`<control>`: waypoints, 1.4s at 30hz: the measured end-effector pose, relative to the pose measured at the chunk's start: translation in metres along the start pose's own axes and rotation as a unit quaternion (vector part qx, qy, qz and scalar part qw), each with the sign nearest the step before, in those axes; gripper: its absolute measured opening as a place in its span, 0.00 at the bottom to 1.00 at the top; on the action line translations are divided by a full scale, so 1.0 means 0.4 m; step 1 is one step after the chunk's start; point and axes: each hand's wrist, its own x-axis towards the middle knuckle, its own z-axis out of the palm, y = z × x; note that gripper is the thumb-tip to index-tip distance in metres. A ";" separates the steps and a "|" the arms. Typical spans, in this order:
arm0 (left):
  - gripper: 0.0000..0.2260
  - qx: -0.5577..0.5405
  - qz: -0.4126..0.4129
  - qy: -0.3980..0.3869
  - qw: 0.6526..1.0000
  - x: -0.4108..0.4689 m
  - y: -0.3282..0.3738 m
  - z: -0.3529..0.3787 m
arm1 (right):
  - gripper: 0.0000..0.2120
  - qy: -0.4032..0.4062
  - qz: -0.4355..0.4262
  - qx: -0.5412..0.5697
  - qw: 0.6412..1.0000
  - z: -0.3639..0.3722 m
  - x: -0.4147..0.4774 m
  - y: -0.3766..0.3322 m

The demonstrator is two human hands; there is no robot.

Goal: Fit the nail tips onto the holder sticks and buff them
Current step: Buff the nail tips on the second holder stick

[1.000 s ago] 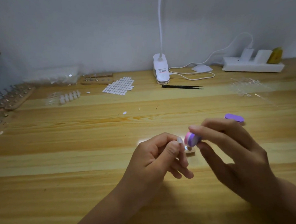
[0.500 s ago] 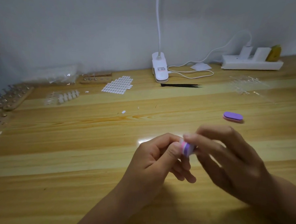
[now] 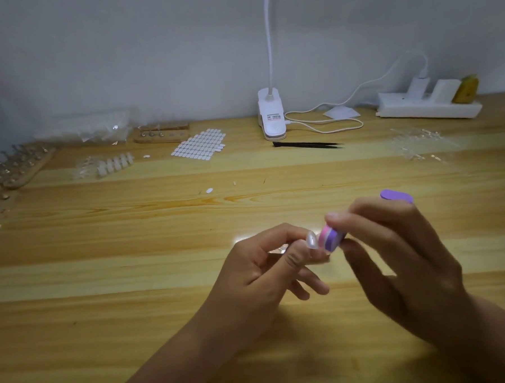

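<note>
Pink-purple buffer (image 3: 331,237) lifted right off nail tip (image 3: 311,240) (gap unclear) | hands unchanged

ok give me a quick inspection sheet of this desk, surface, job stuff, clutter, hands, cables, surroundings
Surface: wooden desk, bare in front, small white scraps mid-desk.
Job's things: nail tip held up beside a pink and purple buffer block; second purple buffer lies behind the right hand; sticker sheet; holder racks far left.
Clutter: black tweezers; clear bags and clear tip strips at the back.
Grippers: left hand pinches the nail tip; right hand pinches the buffer block.
Cables: white cord loops from the clip lamp to the power strip.
Surroundings: plain pale wall.
</note>
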 end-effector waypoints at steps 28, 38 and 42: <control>0.09 0.031 0.016 0.058 0.998 -0.005 0.009 -0.007 | 0.15 -0.009 -0.004 0.015 1.000 0.012 0.002 0.009; 0.11 -0.005 -0.011 -0.012 1.000 -0.006 0.005 0.004 | 0.15 0.020 0.053 0.047 0.997 -0.004 0.013 0.022; 0.11 -0.007 -0.023 -0.017 1.000 -0.003 0.011 -0.004 | 0.19 -0.033 -0.024 0.043 0.998 0.008 -0.006 -0.024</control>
